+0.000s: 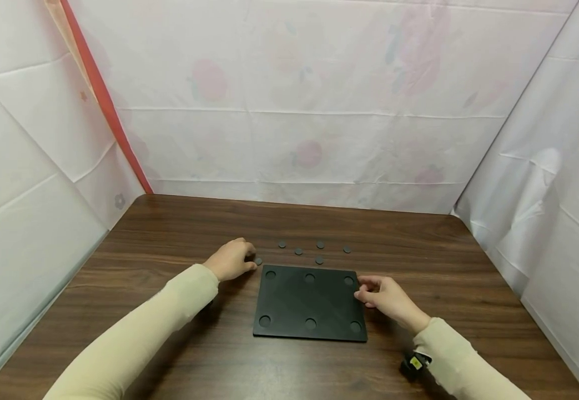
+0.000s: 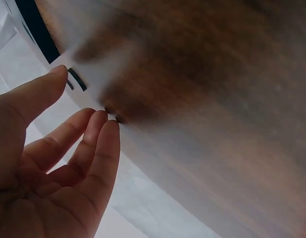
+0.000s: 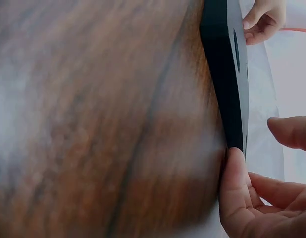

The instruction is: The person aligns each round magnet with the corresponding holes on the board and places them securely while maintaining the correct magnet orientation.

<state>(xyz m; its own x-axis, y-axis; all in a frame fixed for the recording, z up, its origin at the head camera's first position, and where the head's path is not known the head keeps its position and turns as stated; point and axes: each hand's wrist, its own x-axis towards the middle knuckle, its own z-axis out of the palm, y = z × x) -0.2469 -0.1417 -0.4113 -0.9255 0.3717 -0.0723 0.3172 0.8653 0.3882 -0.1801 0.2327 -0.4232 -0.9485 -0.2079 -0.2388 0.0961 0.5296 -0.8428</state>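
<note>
A flat black board [image 1: 311,300] with several shallow round recesses lies on the wooden table. Just off its far left corner is a small dark disc [image 1: 258,261]. My left hand [image 1: 230,259] reaches to this disc, its fingertips on the table. In the left wrist view the disc [image 2: 77,79] shows near the thumb tip, with the thumb and fingers apart. At the board's right edge is my right hand [image 1: 386,298]. The right wrist view shows a fingertip against the side of the board [image 3: 225,74], while the thumb is held away from it.
Beyond the board several more dark discs lie scattered, among them one disc [image 1: 319,260] near its far edge and another disc [image 1: 347,249] farther right. White curtains [image 1: 289,111] enclose the table [image 1: 209,361] at the back and sides. A red strip [image 1: 104,94] runs down the left corner.
</note>
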